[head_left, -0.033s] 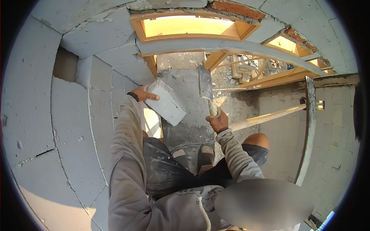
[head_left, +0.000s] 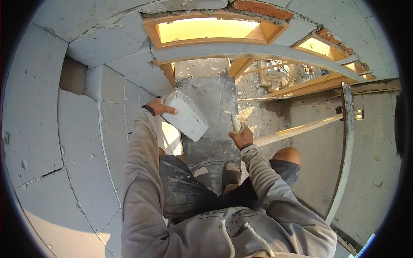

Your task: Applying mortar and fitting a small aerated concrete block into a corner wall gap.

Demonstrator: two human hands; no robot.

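Note:
My left hand (head_left: 158, 105) grips the upper left end of a pale grey lightweight concrete block (head_left: 187, 116), its thumb lying on the top face. The block is held at a slant above a dark, dusty platform (head_left: 198, 148). In my right hand (head_left: 241, 136) is the handle of a trowel (head_left: 229, 96), fingers wrapped round it. The trowel's long, flat grey blade points away from me and is hard to tell from the platform below. Block and trowel are apart.
A block wall (head_left: 81, 137) rises close on my left, with a dark recess (head_left: 73, 75) in it. Wooden window frames (head_left: 215, 43) are ahead. To the right are a wooden pole (head_left: 297, 131) and an upright plank (head_left: 344, 150). My sandalled feet (head_left: 231, 174) stand on the platform.
The view has shifted slightly. The trowel blade looks a little turned, and a blurred patch over my right upper arm is gone. Both hands keep their holds.

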